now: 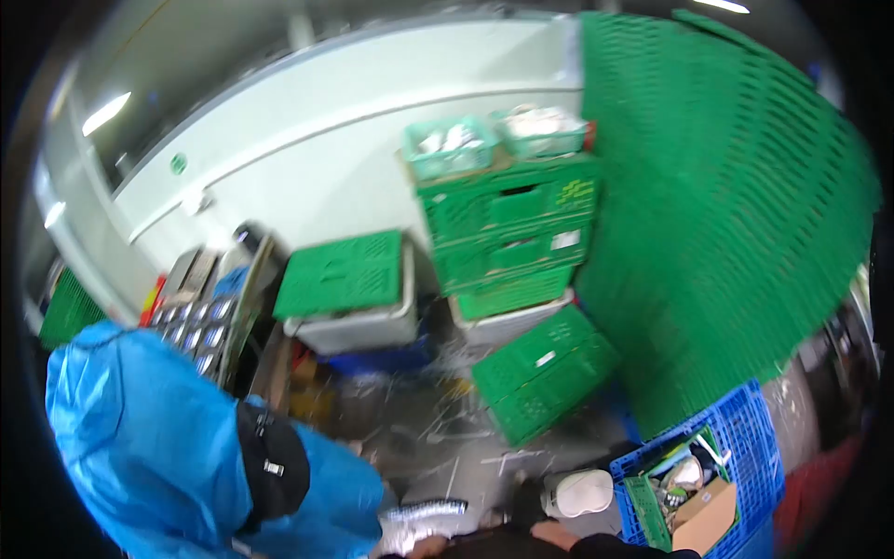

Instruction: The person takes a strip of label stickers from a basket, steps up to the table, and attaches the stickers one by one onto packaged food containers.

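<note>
At the bottom edge, my left hand (428,546) shows only in part, blurred, beside a bright silvery patch (405,533). My right hand (556,534) also shows in part at the bottom edge, next to a dark sleeve and just below a white rounded object (579,494). The fingers of both hands are too cut off and smeared to read, and nothing can be made out in either.
A co-worker in a blue gown (158,429) stands at the left. Lidded green crates (507,224) are stacked by the wall, with a green crate (545,373) on the floor (400,410). Green sheeting (717,205) hangs right, above a blue crate (759,438) holding cardboard.
</note>
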